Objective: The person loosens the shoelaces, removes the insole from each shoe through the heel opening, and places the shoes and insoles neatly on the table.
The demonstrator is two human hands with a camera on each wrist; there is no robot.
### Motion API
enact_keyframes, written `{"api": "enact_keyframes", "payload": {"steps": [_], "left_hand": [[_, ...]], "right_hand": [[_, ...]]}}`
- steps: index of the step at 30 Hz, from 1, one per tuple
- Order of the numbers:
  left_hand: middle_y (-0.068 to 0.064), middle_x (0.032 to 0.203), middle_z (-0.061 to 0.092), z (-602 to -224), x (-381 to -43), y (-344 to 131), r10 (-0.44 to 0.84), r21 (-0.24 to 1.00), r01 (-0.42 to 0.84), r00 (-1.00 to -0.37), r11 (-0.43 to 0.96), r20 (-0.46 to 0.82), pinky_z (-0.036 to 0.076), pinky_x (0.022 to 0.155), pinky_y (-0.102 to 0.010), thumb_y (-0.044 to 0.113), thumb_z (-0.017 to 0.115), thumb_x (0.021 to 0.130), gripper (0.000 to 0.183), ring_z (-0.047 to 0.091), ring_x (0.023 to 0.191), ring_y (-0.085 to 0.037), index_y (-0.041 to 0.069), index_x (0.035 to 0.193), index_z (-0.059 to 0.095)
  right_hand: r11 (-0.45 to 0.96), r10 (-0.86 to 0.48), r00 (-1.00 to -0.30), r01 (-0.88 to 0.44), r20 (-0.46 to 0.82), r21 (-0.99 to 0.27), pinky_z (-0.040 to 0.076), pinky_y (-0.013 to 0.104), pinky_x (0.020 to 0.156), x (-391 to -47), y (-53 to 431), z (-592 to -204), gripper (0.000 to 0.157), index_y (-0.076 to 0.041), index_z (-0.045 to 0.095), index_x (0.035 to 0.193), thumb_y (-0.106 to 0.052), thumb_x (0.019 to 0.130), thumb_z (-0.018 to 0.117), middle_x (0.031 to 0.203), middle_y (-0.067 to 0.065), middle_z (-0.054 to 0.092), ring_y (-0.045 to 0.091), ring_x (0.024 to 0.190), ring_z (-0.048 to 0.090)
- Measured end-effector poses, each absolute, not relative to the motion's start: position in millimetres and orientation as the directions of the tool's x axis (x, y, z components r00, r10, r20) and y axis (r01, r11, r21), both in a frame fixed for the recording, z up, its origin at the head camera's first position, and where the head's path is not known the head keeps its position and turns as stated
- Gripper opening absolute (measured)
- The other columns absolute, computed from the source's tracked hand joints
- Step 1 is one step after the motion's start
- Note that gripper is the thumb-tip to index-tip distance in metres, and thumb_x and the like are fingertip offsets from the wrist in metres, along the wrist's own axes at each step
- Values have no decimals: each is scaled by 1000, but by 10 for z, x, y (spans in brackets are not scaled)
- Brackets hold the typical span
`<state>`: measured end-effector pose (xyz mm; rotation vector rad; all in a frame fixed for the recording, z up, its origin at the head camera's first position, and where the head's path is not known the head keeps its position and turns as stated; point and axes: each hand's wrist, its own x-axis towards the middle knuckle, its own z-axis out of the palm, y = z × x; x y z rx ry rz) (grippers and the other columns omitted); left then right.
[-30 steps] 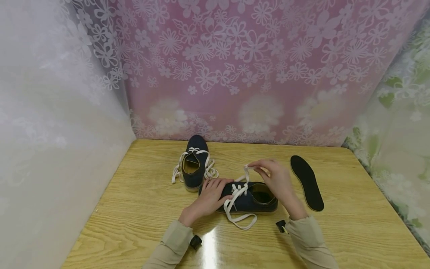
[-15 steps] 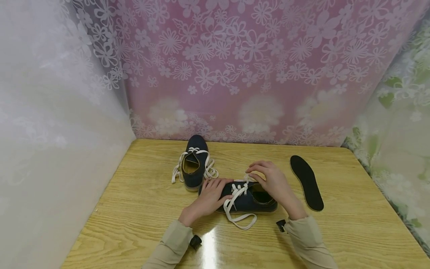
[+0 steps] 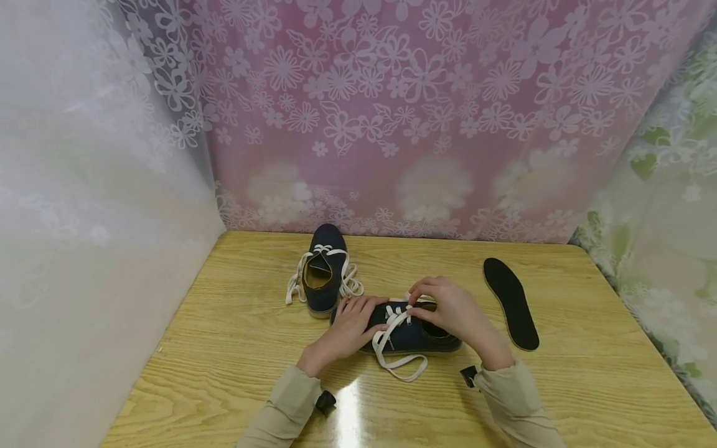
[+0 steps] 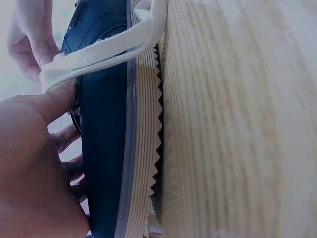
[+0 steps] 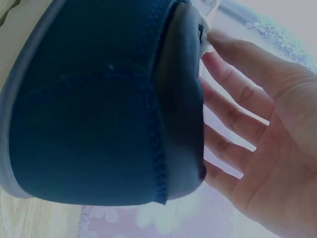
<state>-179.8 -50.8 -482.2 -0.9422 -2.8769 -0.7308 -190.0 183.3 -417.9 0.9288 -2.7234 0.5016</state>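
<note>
A dark blue lace-up shoe (image 3: 386,345) lies sideways before me, its toe to the left. My left hand (image 3: 351,326) holds its front part, thumb on the near side and fingers over the far side; the left wrist view shows the thumb beside a white shoelace (image 4: 106,52). My right hand (image 3: 450,311) is above the shoe opening, with thumb and forefinger pinching the lace near the top eyelets. In the right wrist view, those fingertips meet at a bit of white lace (image 5: 205,42) beyond the heel (image 5: 89,134). A loose lace end (image 3: 411,367) loops onto the table.
A matching shoe (image 3: 327,249) stands behind to the left, toe away from me, its laces hanging at both sides. On the right lies a black insole (image 3: 511,303). Floral curtains (image 3: 392,124) enclose the wooden table (image 3: 224,336).
My right hand let go of the raised lace, which dropped onto the shoe. It then came down to the lace near the eyelets. The left hand has stayed put.
</note>
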Motion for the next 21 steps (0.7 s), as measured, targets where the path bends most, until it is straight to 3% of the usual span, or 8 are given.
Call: {"api": "enact_keyframes", "payload": {"steps": [9,15,21], "left_hand": [[1,134,42,-4822,-1798,-505,549,430,559,-820,709,162,18,107,-54,49,42,93,55,36,127,-22,25,141,33],[1,134,41,-4811,-1795,-503,548,446,556,-821,701,162,17,107,-54,50,42,93,55,35,127,-22,24,141,33],[0,134,42,-4795,-1783,-507,548,456,554,-821,697,159,16,107,-55,48,44,93,55,36,127,-23,23,141,34]], "right_hand": [[757,-543,-778,-617,316,-216,44,25,58,-1896,1795,-4223,8,-23,61,77,-21,81,67,100,-5,63,17,85,60],[746,-564,-747,-644,353,-170,37,18,51,-1903,1784,-4244,7,-21,58,79,-18,83,63,103,-4,60,7,65,54],[713,-561,-731,-665,389,-222,47,24,60,-1904,1786,-4201,9,-19,59,86,-19,84,67,105,-2,58,12,81,62]]}}
